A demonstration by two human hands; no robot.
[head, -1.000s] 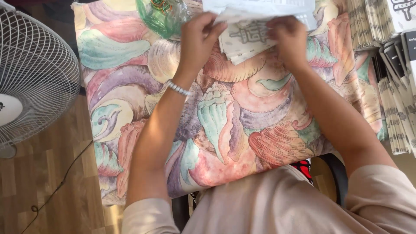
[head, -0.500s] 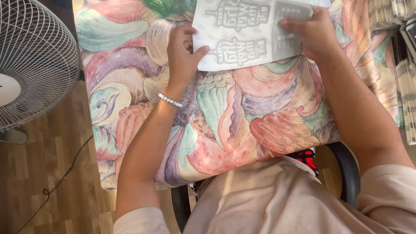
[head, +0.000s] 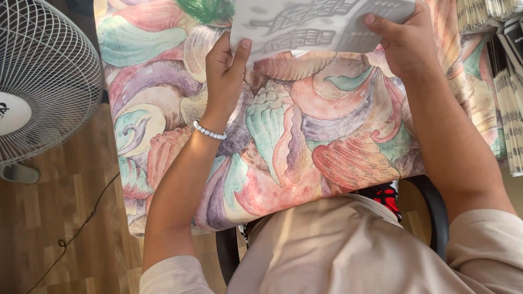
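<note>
Sheet: white printed sheet, blurred, held flat above patterned surface at far edge of view. Step, by my reading: handling sheet with both hands; next move calls for even two-sided grip. Arms reach forward, elbows bent. Left hand pinches left edge, thumb on top. Right hand closed on right edge. Fan stands left.

the white sheet is blurred and cut off at the top edge. the fan runs off the left edge; the stacked booklets off the right.
</note>
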